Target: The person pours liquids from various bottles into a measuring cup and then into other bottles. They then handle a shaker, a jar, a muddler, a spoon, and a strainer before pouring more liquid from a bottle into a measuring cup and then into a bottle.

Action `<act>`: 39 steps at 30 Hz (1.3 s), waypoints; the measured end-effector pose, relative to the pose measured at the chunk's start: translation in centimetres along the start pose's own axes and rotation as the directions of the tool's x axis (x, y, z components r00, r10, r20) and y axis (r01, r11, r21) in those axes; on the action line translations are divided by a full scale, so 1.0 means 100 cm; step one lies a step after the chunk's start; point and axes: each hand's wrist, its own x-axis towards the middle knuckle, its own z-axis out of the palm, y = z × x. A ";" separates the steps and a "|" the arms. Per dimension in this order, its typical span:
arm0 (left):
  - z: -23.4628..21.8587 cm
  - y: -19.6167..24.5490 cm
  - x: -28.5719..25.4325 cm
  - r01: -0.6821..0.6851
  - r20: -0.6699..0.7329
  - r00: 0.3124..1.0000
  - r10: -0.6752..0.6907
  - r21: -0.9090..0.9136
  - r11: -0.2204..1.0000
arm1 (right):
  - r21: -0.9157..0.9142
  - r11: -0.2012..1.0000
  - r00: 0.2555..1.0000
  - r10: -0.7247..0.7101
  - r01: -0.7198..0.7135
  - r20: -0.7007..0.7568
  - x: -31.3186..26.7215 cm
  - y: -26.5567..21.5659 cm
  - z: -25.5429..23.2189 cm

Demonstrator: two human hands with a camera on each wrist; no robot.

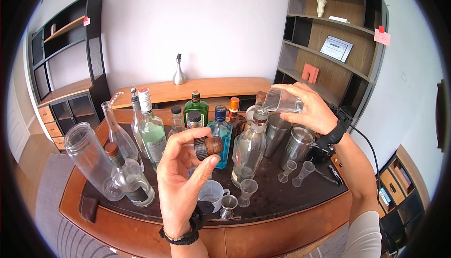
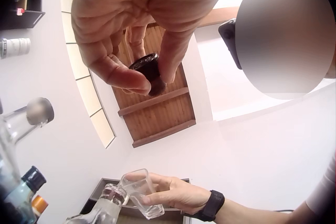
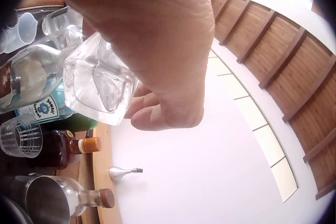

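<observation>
My left hand (image 1: 179,176) pinches a bottle stopper (image 1: 207,148) between thumb and fingers; it has a ridged dark cap and a brown cork end. In the left wrist view the same stopper (image 2: 149,71) shows between the fingertips. My right hand (image 1: 311,108) grips a small clear glass (image 1: 285,102), tipped sideways with its rim right at the mouth of an open clear bottle (image 1: 249,152). That bottle stands upright on the dark tabletop, with some clear liquid low inside. From the right wrist, the thick square base of the glass (image 3: 97,90) faces the camera.
Several bottles crowd the left and back, including a blue bottle (image 1: 221,133) and a green bottle (image 1: 196,105). Metal shaker tins (image 1: 298,145) stand at right. Near the front are a plastic measuring cup (image 1: 210,193), a metal jigger (image 1: 228,206) and small glasses (image 1: 247,193).
</observation>
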 end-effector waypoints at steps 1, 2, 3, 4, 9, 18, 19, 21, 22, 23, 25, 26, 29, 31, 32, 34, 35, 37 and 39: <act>0.000 0.000 0.000 0.004 0.000 1.000 -0.004 -0.007 1.000 | 0.004 1.000 1.000 -0.008 0.008 -0.001 0.000 0.000 0.000; 0.000 0.001 0.000 0.008 0.000 1.000 -0.008 -0.013 1.000 | 0.008 1.000 1.000 -0.016 0.016 -0.001 0.000 -0.001 0.000; 0.000 0.001 0.000 0.005 0.001 1.000 -0.005 -0.006 1.000 | 0.012 1.000 1.000 -0.024 0.024 -0.002 0.000 -0.002 0.000; 0.000 0.002 0.000 0.003 0.002 1.000 -0.003 0.002 1.000 | 0.004 1.000 1.000 -0.024 0.024 -0.002 0.000 -0.002 -0.001; 0.000 0.002 0.000 -0.006 -0.004 1.000 0.006 0.018 1.000 | -0.025 0.999 1.000 -0.026 0.026 0.006 0.000 -0.005 -0.002; 0.000 0.003 0.000 -0.009 -0.002 1.000 0.009 0.027 1.000 | -0.100 0.995 1.000 -0.013 0.015 0.015 0.002 -0.006 -0.002; 0.000 0.003 0.000 -0.004 -0.003 1.000 0.004 0.021 1.000 | -0.092 0.996 1.000 -0.022 0.023 0.011 0.002 -0.006 -0.001; 0.000 0.004 0.000 0.001 -0.005 1.000 -0.001 0.014 1.000 | -0.074 0.996 0.999 -0.039 0.039 0.003 0.003 -0.005 0.000; 0.000 0.004 0.000 0.002 -0.005 1.000 -0.002 0.014 1.000 | -0.079 0.996 0.999 -0.043 0.043 0.002 0.003 -0.005 0.000; 0.000 0.004 -0.001 0.003 -0.004 1.000 -0.003 0.013 1.000 | -0.083 0.995 0.999 -0.047 0.047 0.002 0.003 -0.006 0.000; -0.002 0.003 -0.001 -0.004 0.006 1.000 0.004 0.020 1.000 | -0.095 0.994 0.999 -0.053 0.053 0.005 0.003 -0.006 0.000; -0.002 0.003 -0.001 -0.007 0.011 1.000 0.007 0.023 1.000 | -0.101 0.993 0.999 -0.054 0.054 0.009 0.003 -0.007 0.000; -0.002 0.004 -0.001 0.002 0.011 1.000 -0.003 0.018 1.000 | -0.120 0.992 0.999 -0.046 0.048 0.017 0.004 -0.007 -0.001; -0.001 0.005 -0.001 0.003 0.009 1.000 -0.003 0.017 1.000 | -0.133 0.990 0.999 -0.039 0.041 0.019 0.005 -0.008 -0.001; -0.001 0.006 -0.001 0.004 0.009 1.000 -0.004 0.016 1.000 | -0.141 0.989 0.999 -0.035 0.037 0.019 0.005 -0.008 -0.001; -0.002 0.006 -0.001 0.004 0.012 1.000 -0.004 0.016 1.000 | -0.151 0.988 0.999 -0.035 0.038 0.018 0.005 -0.009 -0.002; -0.002 0.006 -0.001 0.004 0.014 1.000 -0.004 0.016 1.000 | -0.153 0.987 0.999 -0.040 0.042 0.017 0.005 -0.009 -0.002; -0.001 0.006 -0.001 0.007 0.015 1.000 -0.007 0.012 1.000 | -0.156 0.987 0.999 -0.043 0.045 0.017 0.005 -0.009 -0.002; -0.001 0.006 -0.001 0.004 0.016 1.000 -0.005 0.011 1.000 | -0.157 0.987 0.999 -0.040 0.043 0.020 0.006 -0.011 -0.003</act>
